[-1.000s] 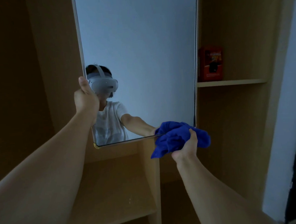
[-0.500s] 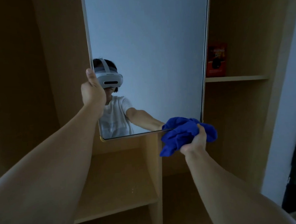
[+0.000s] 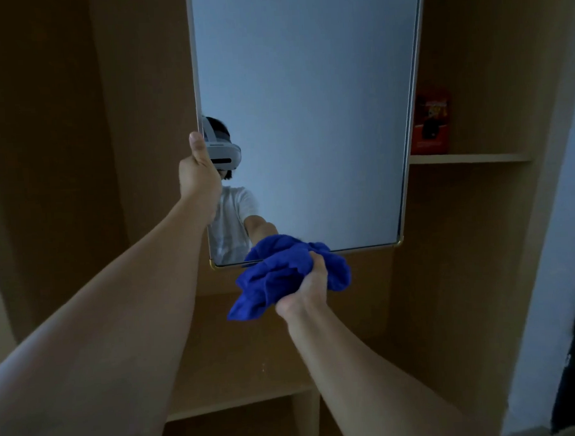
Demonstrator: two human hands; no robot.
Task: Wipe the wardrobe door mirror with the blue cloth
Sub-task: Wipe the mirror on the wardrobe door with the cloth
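The tall mirror (image 3: 307,116) on the wardrobe door fills the upper middle of the head view, with a thin metal frame and brass corners. My left hand (image 3: 199,175) grips the mirror's left edge, thumb pointing up. My right hand (image 3: 308,290) grips a bunched blue cloth (image 3: 276,278) against the mirror's bottom edge, left of centre. Part of the cloth hangs below the frame. The glass reflects a person in a headset and white shirt.
Wooden wardrobe shelves (image 3: 242,400) lie below the mirror, split by an upright panel (image 3: 306,420). A red box (image 3: 429,123) stands on a shelf (image 3: 466,158) to the right of the mirror. A pale wall (image 3: 555,270) runs down the right side.
My right hand has slid the blue cloth leftward along the mirror's bottom edge, away from the right corner. My left hand keeps its grip on the left edge.
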